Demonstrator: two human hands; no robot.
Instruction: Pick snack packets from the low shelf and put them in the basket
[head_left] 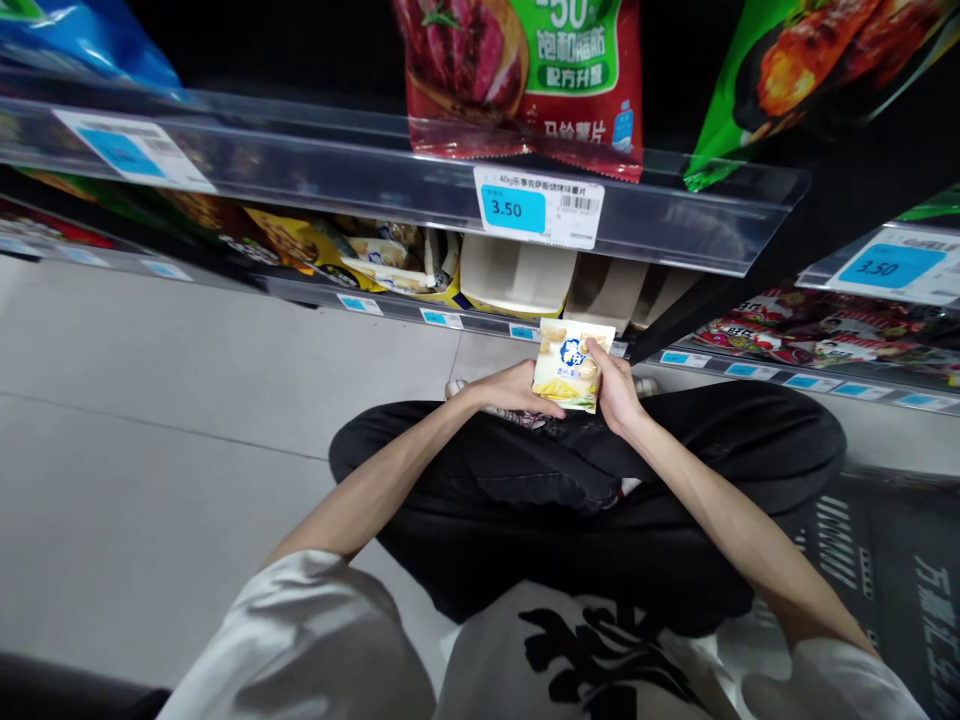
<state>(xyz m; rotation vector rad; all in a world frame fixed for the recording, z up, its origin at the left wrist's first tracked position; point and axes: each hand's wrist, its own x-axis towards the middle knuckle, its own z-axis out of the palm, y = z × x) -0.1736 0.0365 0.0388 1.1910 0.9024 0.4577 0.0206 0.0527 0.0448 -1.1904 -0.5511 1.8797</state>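
Between my two hands is a small cream-coloured snack packet [571,362] with a blue logo and yellow pictures, its printed face turned up. My left hand [516,388] grips its lower left edge, the thumb lying along the bottom and the other fingers hidden beneath. On the other side my right hand [616,388] pinches the right edge, thumb on the front. Just beyond the packet, on the low shelf, stand an open-fronted carton [517,272] with pale walls and a yellow-edged carton of similar small packets [390,258].
Above the hands juts a shelf with a clear plastic edge [337,150] and a price tag [538,207]. A red chip bag [525,90] hangs over it. Red snack packets [825,325] fill the low right shelf. A dark crate [892,570] stands at right on the tiled floor [150,450].
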